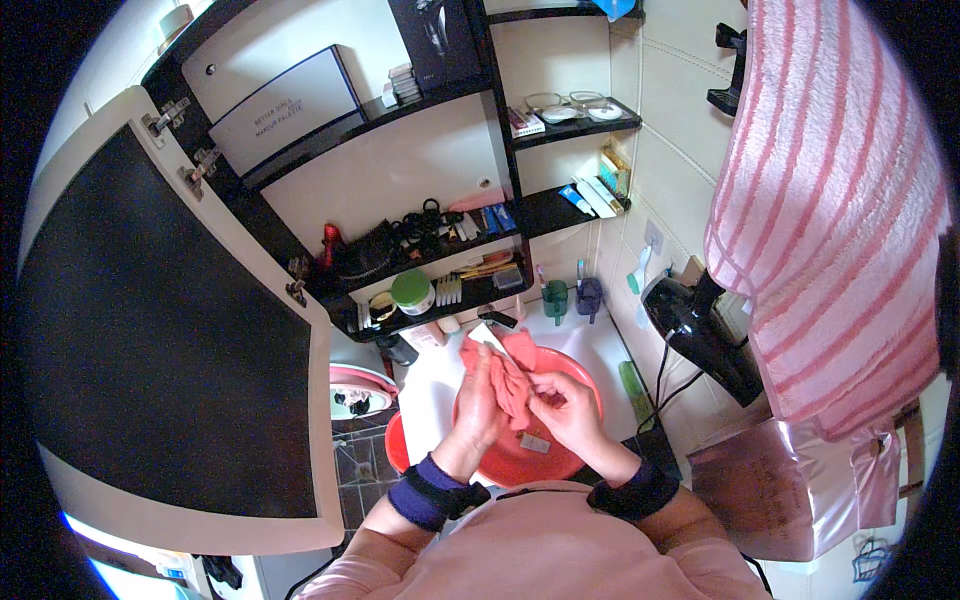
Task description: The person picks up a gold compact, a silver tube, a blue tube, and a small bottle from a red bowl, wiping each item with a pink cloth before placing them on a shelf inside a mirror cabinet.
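Note:
In front of me, over a red basin [590, 390] in the white sink, both hands are at a crumpled coral-red cloth [512, 385]. My left hand [482, 405] is closed round its left side. A flat white piece [487, 337] sticks up from the cloth by the left fingertips; its kind I cannot make out. My right hand [568, 408] pinches the right edge of the cloth between thumb and fingers. A small pale rectangular piece [534, 442] shows inside the basin, below the hands. Dark wristbands circle both wrists.
An open mirror-cabinet door [180, 330] fills the left. Black shelves [400, 115] with toiletries, including a green-lidded jar [412, 291], stand ahead. At right hang a black hair dryer [702, 335] with its cord and a pink striped towel [830, 200]. Green [555, 300] and dark [590, 298] cups stand behind the sink.

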### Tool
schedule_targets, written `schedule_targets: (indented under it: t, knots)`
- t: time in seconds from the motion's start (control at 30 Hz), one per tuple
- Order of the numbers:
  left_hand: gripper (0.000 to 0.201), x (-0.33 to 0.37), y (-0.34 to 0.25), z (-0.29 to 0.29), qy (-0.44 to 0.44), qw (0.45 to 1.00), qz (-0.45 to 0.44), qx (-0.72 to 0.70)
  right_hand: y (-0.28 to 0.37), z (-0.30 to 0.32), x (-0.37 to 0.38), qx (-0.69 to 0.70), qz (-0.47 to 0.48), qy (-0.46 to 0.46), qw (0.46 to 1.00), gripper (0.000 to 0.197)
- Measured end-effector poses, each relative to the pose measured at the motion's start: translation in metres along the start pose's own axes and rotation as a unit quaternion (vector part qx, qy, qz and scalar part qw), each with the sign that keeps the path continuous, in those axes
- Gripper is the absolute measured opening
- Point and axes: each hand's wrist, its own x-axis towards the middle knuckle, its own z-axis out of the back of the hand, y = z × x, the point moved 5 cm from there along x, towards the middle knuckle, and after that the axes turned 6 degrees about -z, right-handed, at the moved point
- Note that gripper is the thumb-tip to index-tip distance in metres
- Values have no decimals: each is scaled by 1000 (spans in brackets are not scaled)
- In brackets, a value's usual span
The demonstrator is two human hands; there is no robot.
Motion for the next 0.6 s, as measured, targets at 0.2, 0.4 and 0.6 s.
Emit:
schedule_targets:
  t: [0.2, 0.4, 0.6]
  knots:
    - [23, -7, 6, -7, -7, 987, -90, 133, 0, 10, 4, -65, -10, 21, 998, 23]
    - [24, -8, -1, -2, 77, 918, -16, 388, 6, 36, 18, 34, -19, -31, 999, 16]
    - [27, -17, 3, -11, 104, 866, -167, 460, -15, 35, 25, -14, -79, 1, 997, 9]
